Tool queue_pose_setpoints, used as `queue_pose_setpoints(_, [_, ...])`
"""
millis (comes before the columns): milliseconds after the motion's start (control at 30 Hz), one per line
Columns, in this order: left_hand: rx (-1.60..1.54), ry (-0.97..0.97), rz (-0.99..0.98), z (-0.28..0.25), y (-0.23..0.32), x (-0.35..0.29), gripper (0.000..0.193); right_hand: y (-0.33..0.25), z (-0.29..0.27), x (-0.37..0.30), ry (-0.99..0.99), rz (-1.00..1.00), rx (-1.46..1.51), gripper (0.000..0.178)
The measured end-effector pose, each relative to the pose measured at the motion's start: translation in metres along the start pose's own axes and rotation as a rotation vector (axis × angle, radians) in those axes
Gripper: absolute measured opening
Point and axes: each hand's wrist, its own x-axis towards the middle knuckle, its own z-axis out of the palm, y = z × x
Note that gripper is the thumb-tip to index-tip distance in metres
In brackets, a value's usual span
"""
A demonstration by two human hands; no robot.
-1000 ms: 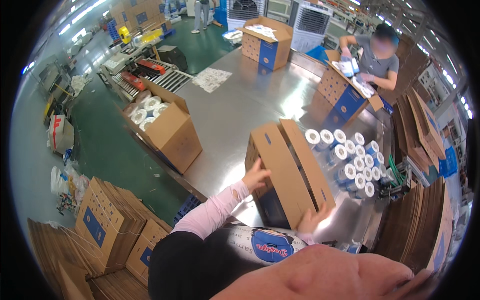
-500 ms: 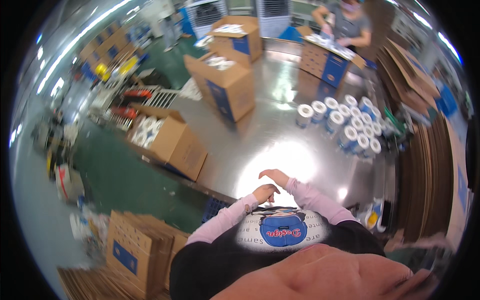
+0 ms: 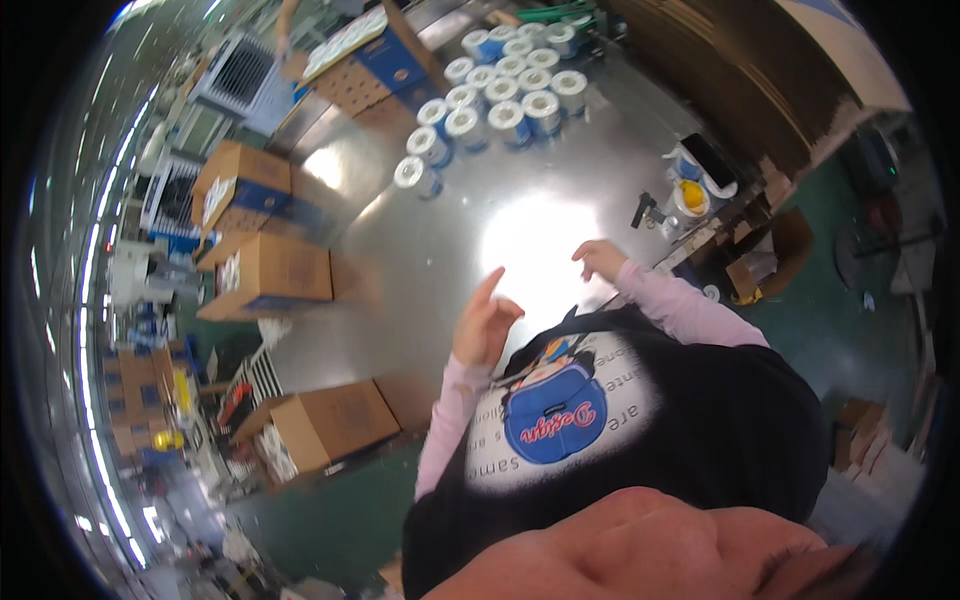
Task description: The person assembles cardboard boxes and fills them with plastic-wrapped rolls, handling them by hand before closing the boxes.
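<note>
My left hand (image 3: 485, 325) is over the near edge of a shiny metal table (image 3: 380, 260), its index finger stretched out and thumb apart, with nothing in it. To its right, my right hand (image 3: 602, 260) hovers with loosely bent, parted fingers, empty too. Ahead of both hands, several white rolls with blue wrapping (image 3: 508, 122) stand upright in a close group. The nearest roll to the left (image 3: 418, 176) stands at the group's edge. Neither hand touches a roll.
Open cartons (image 3: 290, 272) holding white items stand along the left, one more (image 3: 335, 425) at the near left edge. A filled carton (image 3: 365, 65) is at the back, beside another person's arm (image 3: 284, 30). Stacked flat cardboard (image 3: 740, 80) lines the right, near a white tub (image 3: 688, 205).
My view has swung to the right, so the rolls now lie straight ahead and the cartons further left. My hands, close together before, have moved apart.
</note>
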Motion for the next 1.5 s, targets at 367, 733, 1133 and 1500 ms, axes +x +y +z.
queue_pose_setpoints(367, [-0.888, -0.953, 0.044, 0.131, 0.052, 0.058, 0.050, -0.141, -0.106, -0.069, 0.292, -0.307, 0.038, 0.020])
queue_pose_setpoints(733, [-1.064, -0.939, 0.050, 0.148, 0.029, 0.058, 0.053, -0.253, -0.006, -0.101, -0.379, -0.515, 0.282, 0.023])
queue_pose_setpoints(1133, [-1.034, -0.776, 0.133, 0.135, 0.014, 0.038, 0.050, -0.231, 0.020, -0.088, -0.532, -0.370, 0.327, 0.027])
queue_pose_setpoints(1500, [-1.023, -0.773, 0.153, 0.130, 0.015, 0.045, 0.038, -0.235, 0.012, -0.087, -0.516, -0.380, 0.274, 0.027])
